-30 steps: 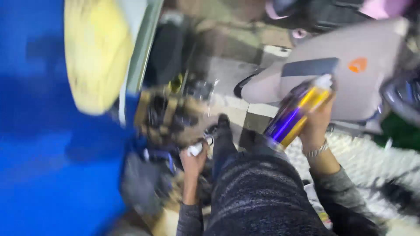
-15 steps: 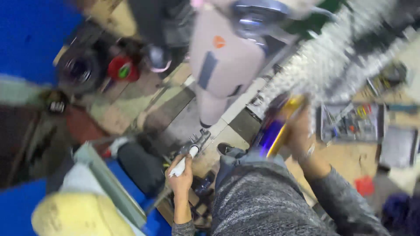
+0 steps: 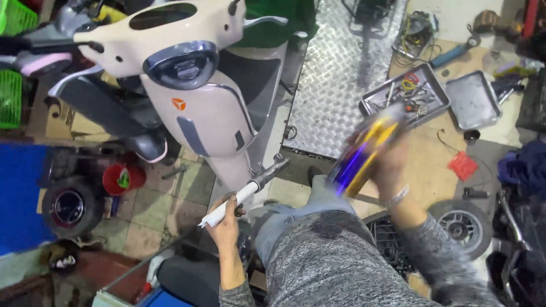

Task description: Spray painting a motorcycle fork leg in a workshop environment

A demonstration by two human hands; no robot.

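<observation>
While the left hand (image 3: pixel 226 223) stays clenched around a white tube with a dark metal end (image 3: pixel 245 192), the right hand (image 3: pixel 391 165) grips a blurred yellow-and-purple spray can (image 3: pixel 364 152) slanting up left of it; since earlier, a beige scooter (image 3: pixel 199 96) fills the view.

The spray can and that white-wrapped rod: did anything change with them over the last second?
Mostly the head camera swung, from a blue surface to the scooter and floor. The right hand still grips the purple and yellow spray can, now blurred as if in motion. The left hand still holds the white-wrapped rod. Nothing was let go.
</observation>
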